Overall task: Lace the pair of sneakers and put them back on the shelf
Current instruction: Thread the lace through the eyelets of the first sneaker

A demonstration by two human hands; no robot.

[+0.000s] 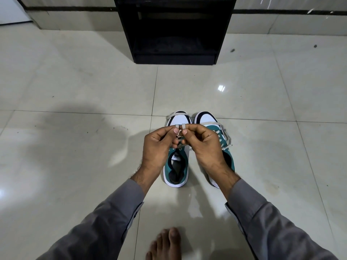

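Note:
Two teal, white and black sneakers stand side by side on the tiled floor, toes pointing away from me. Over the left sneaker (176, 166), my left hand (159, 145) and my right hand (204, 145) meet, each pinching a strand of its pale lace (180, 126) between thumb and fingers. A loop of that lace lies across the toe cap. The right sneaker (206, 119) is partly hidden under my right hand, and its lace (225, 139) trails loosely over its right side.
A black open shelf unit (174, 30) stands against the wall straight ahead, its lower compartment dark. Glossy cream floor tiles (75, 91) spread all around. My bare foot (167, 244) shows at the bottom edge, between my grey sleeves.

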